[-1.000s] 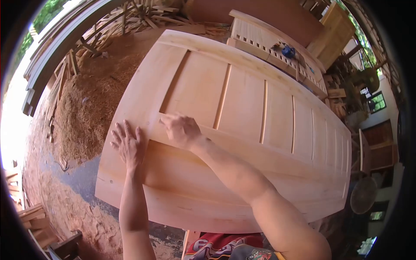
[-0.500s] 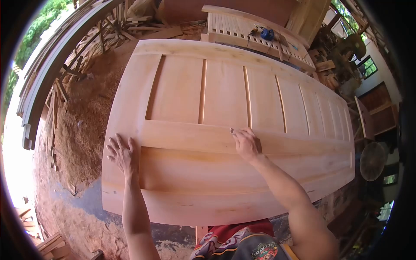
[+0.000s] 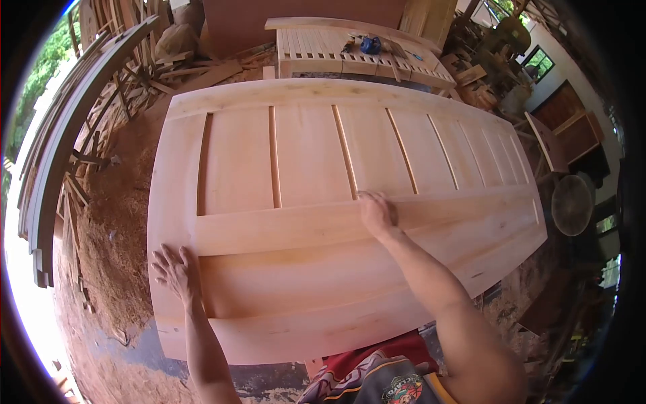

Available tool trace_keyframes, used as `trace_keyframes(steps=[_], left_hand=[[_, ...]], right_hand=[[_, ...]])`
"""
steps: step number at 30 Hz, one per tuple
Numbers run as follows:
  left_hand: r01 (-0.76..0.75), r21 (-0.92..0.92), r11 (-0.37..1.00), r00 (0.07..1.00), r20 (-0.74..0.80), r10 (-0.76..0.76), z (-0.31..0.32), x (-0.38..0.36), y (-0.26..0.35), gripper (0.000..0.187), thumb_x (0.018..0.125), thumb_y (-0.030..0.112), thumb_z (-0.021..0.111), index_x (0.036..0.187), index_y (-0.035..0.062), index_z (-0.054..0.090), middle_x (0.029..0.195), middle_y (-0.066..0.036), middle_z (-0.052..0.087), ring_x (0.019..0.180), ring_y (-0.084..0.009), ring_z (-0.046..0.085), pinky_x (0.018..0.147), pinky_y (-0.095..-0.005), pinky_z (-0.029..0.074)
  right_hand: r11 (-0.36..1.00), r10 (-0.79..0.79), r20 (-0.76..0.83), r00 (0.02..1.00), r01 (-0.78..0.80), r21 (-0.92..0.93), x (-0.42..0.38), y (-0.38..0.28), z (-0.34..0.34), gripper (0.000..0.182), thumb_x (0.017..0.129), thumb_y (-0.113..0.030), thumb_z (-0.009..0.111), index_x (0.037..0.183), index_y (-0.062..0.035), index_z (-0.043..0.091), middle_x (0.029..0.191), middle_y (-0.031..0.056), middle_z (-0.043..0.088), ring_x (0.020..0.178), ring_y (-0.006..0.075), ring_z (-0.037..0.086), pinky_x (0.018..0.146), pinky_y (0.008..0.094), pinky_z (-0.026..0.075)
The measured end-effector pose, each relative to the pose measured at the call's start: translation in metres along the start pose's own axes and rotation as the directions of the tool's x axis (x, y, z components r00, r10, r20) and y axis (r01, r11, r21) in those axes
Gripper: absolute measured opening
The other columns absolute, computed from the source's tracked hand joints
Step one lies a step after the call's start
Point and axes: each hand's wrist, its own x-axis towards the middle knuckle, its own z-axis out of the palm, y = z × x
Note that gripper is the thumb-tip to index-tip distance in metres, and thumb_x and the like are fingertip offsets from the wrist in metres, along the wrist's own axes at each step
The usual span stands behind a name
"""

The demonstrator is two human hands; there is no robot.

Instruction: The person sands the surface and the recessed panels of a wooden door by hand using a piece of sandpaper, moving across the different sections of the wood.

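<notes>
A large pale wooden panel with several recessed fields and narrow dark grooves lies flat before me. On its left end rests my left hand, palm down with the fingers spread. My right hand is bent over the long middle rail, near the lower end of a groove. Its fingers are curled together, and a small thing seems to show at the fingertips, too small to name.
Behind the panel stands a slatted wooden piece with a blue power tool on it. Stacked long boards run along the left, above sawdust. A round fan-like object is at the right.
The view has tilted and shifted, so the panel sits lower and further left. My right hand has moved rightward along the rail relative to the grooves. My left hand stays on the left end.
</notes>
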Motion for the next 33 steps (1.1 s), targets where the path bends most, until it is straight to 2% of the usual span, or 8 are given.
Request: trace_keyframes(steps=[4,9,13,15,20,22,30,33], left_hand=[[-0.028,0.054,0.998,1.0,0.014,0.027,0.011,0.003,-0.013,0.076,0.105,0.063,0.035,0.166,0.0183,0.028,0.173,-0.012,0.02,0.159,-0.0409,0.016,0.124,-0.065,0.014],[-0.061,0.024,0.998,0.998,-0.008,0.061,0.013,0.0,-0.012,0.075,0.106,0.06,0.036,0.165,0.0137,0.03,0.173,-0.015,0.019,0.159,-0.0413,0.014,0.124,-0.0654,0.011],[-0.008,0.012,1.0,1.0,0.021,0.008,0.005,-0.001,0.0,0.076,0.105,0.059,0.038,0.165,0.0127,0.028,0.173,-0.017,0.018,0.159,-0.0421,0.012,0.125,-0.063,0.01],[-0.013,0.02,1.0,1.0,0.022,0.012,0.001,-0.001,-0.001,0.076,0.105,0.059,0.038,0.165,0.013,0.029,0.172,-0.018,0.019,0.159,-0.0427,0.013,0.126,-0.062,0.011],[-0.016,-0.003,1.0,1.0,0.018,0.016,-0.002,0.002,-0.003,0.077,0.104,0.061,0.037,0.165,0.0142,0.029,0.173,-0.017,0.02,0.159,-0.0418,0.013,0.126,-0.0607,0.011],[-0.016,0.0,1.0,0.999,0.031,0.016,-0.003,0.0,-0.001,0.077,0.104,0.061,0.036,0.165,0.0131,0.03,0.173,-0.017,0.02,0.159,-0.0406,0.013,0.127,-0.0598,0.01],[-0.039,0.085,0.996,0.999,-0.027,0.041,0.022,0.006,-0.018,0.078,0.105,0.066,0.033,0.166,0.0193,0.028,0.173,-0.013,0.02,0.159,-0.0401,0.015,0.126,-0.0596,0.013],[-0.027,0.104,0.994,0.999,-0.019,0.029,0.016,0.006,-0.012,0.077,0.105,0.065,0.035,0.166,0.019,0.028,0.173,-0.013,0.021,0.159,-0.0387,0.017,0.125,-0.0592,0.015]], right_hand=[[0.962,-0.238,-0.011,0.971,0.237,0.135,0.023,-0.178,0.043,0.013,0.092,-0.01,0.061,0.095,-0.011,0.073,0.106,0.0028,0.072,0.1,0.0254,0.068,0.094,0.0397,0.055],[0.963,-0.183,-0.144,0.972,0.207,0.174,-0.015,-0.03,0.029,0.026,0.09,-0.009,0.066,0.114,-0.0077,0.075,0.118,0.0081,0.075,0.109,0.0306,0.067,0.095,0.0415,0.055],[0.98,0.095,-0.018,0.995,-0.097,-0.173,-0.014,0.083,-0.049,0.026,0.098,-0.013,0.058,0.116,-0.0064,0.076,0.121,0.0117,0.074,0.114,0.0329,0.067,0.099,0.0449,0.054],[0.976,0.157,0.011,0.988,-0.153,-0.156,0.011,0.038,-0.042,0.028,0.096,-0.013,0.057,0.116,-0.0082,0.076,0.122,0.0098,0.075,0.113,0.0314,0.067,0.099,0.0431,0.054],[0.894,-0.401,0.007,0.916,0.389,0.221,0.068,-0.274,0.123,0.018,0.091,-0.019,0.061,0.1,-0.0184,0.076,0.098,-0.0005,0.075,0.094,0.0249,0.071,0.078,0.0441,0.059],[0.889,-0.425,-0.029,0.905,0.424,0.172,0.053,-0.347,0.148,0.023,0.094,-0.019,0.058,0.109,-0.0133,0.075,0.11,0.0001,0.074,0.113,0.0195,0.066,0.091,0.042,0.055],[0.949,-0.209,-0.019,0.978,0.207,0.239,-0.002,-0.083,0.032,0.028,0.09,-0.013,0.062,0.116,-0.0131,0.073,0.123,-0.001,0.073,0.109,0.0231,0.066,0.093,0.0431,0.055],[0.99,-0.081,-0.103,0.991,0.068,-0.125,-0.039,0.094,-0.04,0.024,0.092,-0.011,0.064,0.113,-0.0109,0.075,0.114,0.0062,0.076,0.105,0.0278,0.069,0.092,0.0425,0.056]])
